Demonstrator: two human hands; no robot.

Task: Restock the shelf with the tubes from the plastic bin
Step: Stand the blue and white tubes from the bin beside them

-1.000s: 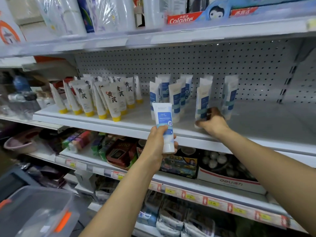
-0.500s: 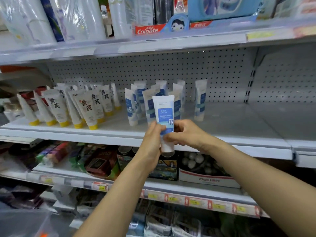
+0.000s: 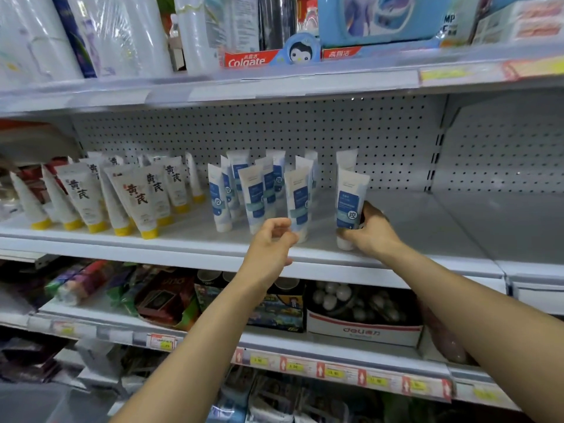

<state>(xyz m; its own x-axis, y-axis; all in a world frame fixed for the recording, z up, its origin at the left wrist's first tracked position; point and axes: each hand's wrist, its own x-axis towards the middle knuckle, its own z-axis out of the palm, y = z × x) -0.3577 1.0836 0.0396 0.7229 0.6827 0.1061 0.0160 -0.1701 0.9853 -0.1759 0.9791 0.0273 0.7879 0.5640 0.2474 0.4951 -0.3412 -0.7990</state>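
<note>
Yellow-capped tubes [image 3: 137, 196]: stood cap-down at the far left, untouched.
Blue tubes [image 3: 256, 190]: clustered cap-down mid-shelf.
Left grip [image 3: 271, 242]: released; fingers loosely curled, nothing held, just before the cluster.
Tube [image 3: 349, 206]: stood on the shelf [image 3: 427, 227] right of the cluster, cap down, long axis near upright (a slight lean is seen).
Right grip [image 3: 370, 232]: clenched round the tube's lower half from its right side.
Relation: the tube is found directly left of the right palm, so the right grip is the nearer; only a release is judged to be needed.
Change: half a second earlier the tube was held by both grips before the shelf edge; it has since been passed rightward and brought onto the shelf.
</note>
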